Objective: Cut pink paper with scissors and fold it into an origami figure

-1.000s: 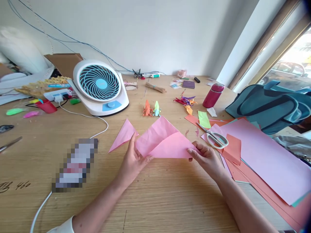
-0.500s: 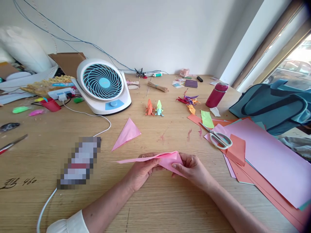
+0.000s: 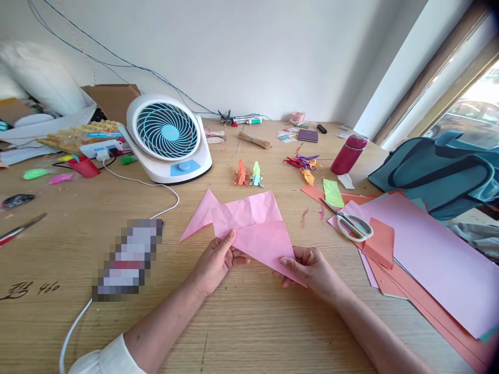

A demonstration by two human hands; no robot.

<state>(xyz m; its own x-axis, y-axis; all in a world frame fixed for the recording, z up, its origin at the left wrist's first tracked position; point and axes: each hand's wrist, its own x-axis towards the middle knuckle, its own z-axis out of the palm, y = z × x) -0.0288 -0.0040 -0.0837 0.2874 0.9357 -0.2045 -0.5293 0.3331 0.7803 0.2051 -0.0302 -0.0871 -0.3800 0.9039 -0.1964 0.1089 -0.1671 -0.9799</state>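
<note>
Between my hands, just above the table, is a sheet of pink paper [image 3: 261, 234] with one folded flap and creases across its upper part. My left hand [image 3: 216, 265] pinches its lower left edge, thumb on top and fingers beneath. At the lower right corner my right hand [image 3: 307, 270] grips it the same way, some fingers hidden under the sheet. A folded pink paper triangle [image 3: 198, 214] lies on the table behind, partly covered by the sheet's left corner. Farther back stand an orange origami figure [image 3: 241, 173] and a yellow-green one [image 3: 256, 174].
Scissors [image 3: 353, 226] rest on stacked coloured paper [image 3: 436, 254] at the right, near a teal bag [image 3: 436, 171] and a red flask [image 3: 349, 155]. To the left are a white fan [image 3: 167, 137], a blurred-out phone-like object [image 3: 128, 259] with a cable, and a knife [image 3: 23, 228].
The pink sheet, seen nearly edge-on before, is now tilted open with its broad face showing. My left hand has shifted slightly left; my right hand keeps its hold.
</note>
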